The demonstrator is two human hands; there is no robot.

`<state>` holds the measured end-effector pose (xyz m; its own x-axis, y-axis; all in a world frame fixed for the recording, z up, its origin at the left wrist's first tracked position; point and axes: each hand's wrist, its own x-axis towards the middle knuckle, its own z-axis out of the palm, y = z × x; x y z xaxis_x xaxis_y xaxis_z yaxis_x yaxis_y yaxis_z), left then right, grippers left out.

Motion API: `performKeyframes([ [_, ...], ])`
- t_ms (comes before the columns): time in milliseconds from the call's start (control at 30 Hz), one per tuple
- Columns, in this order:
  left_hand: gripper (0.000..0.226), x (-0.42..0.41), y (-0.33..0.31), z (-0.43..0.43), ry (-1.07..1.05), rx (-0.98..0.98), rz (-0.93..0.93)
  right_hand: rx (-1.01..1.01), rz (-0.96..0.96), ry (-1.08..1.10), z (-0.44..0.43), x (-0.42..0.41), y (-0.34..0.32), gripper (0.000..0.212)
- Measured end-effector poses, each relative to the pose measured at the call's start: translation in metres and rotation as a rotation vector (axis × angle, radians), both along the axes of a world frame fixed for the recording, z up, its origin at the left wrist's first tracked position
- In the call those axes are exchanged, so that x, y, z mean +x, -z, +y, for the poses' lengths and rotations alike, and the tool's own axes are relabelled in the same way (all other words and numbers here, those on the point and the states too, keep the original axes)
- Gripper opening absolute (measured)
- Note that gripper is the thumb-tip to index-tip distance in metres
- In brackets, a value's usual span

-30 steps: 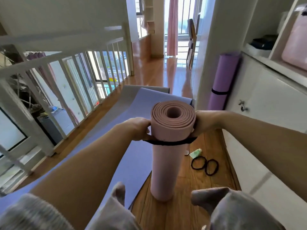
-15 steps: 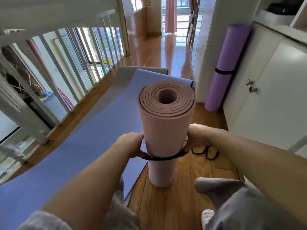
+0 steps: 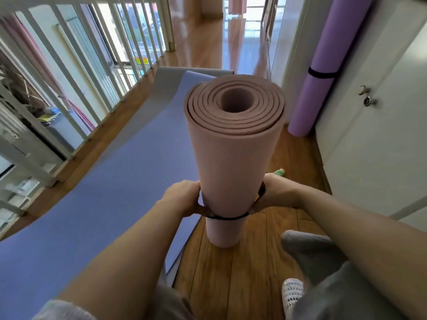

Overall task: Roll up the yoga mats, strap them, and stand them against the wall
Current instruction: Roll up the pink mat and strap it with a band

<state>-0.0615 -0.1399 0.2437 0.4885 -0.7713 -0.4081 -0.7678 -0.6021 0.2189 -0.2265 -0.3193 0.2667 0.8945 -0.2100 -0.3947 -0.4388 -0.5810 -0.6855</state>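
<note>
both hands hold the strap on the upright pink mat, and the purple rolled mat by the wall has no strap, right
No: in the head view the purple rolled foam mat has a black strap round it. The rest is right.

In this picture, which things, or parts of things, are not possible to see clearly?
All in the head view:
Far side of the black strap: hidden behind the pink mat.
Fingertips of the left grip and right grip: hidden behind that mat.
Top of the purple mat: cut off by the upper edge.
Green bottle: mostly behind the right grip; label too small to read.
</note>
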Motion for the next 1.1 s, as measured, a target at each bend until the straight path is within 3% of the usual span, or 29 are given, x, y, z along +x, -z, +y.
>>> performKeyframes([
  [133,0.066,-0.007,-0.003,-0.008,0.011,0.019,-0.011,0.044,0.004,0.042,-0.002,-0.012,-0.006,0.035],
  [233,0.057,-0.011,-0.008,-0.01,0.011,0.059,-0.045,0.162,-0.049,0.217,-0.003,-0.019,-0.021,0.02],
  [367,0.045,-0.01,-0.012,-0.003,-0.032,0.078,-0.059,0.188,-0.085,0.306,-0.005,-0.029,-0.052,0.023],
  [433,0.048,-0.013,-0.013,-0.001,-0.03,0.085,-0.063,0.16,-0.241,0.364,-0.003,-0.035,-0.07,0.025],
  [533,0.053,-0.022,-0.018,-0.005,-0.022,0.091,-0.076,0.126,-0.695,0.569,0.014,-0.036,-0.113,0.029],
  [633,0.052,-0.03,-0.022,-0.008,-0.04,0.093,-0.078,0.036,-0.915,0.389,0.04,-0.032,-0.15,0.026],
  [700,0.05,-0.034,-0.026,-0.009,-0.053,0.102,-0.087,-0.147,-0.849,0.211,0.051,-0.03,-0.153,0.027],
  [767,0.047,-0.037,-0.028,-0.007,-0.074,0.104,-0.084,-0.26,-0.79,0.192,0.052,-0.028,-0.148,0.022],
  [967,0.04,-0.057,-0.035,-0.001,-0.246,-0.084,0.3,-0.2,-0.773,0.269,0.044,-0.023,-0.153,0.014],
  [1100,0.026,-0.062,-0.062,0.01,-0.672,-0.311,0.737,-0.192,-0.763,0.267,0.048,-0.026,-0.153,0.013],
])
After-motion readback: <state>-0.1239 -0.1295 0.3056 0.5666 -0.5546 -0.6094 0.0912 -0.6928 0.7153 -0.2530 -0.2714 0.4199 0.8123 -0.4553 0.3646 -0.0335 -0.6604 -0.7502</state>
